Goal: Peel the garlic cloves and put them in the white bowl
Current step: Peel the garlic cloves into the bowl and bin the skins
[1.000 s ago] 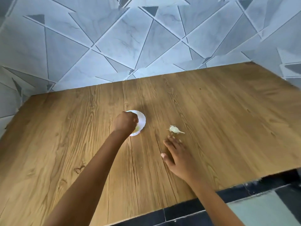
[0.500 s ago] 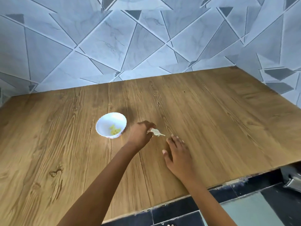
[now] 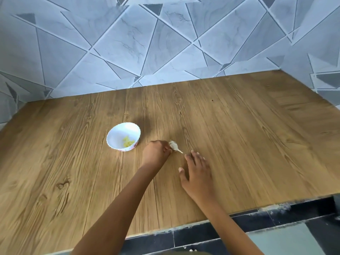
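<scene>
An unpeeled garlic clove (image 3: 173,145) is pinched by the curled left hand (image 3: 156,152), the right hand (image 3: 197,173) is held spread, so peeling seems next.

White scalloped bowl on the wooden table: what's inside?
A small pile of pale yellow peeled garlic pieces lies in the white scalloped bowl. Its near inner wall is hidden behind the rim.

Wooden table (image 3: 239,135), tiled wall (image 3: 128,43)
</scene>
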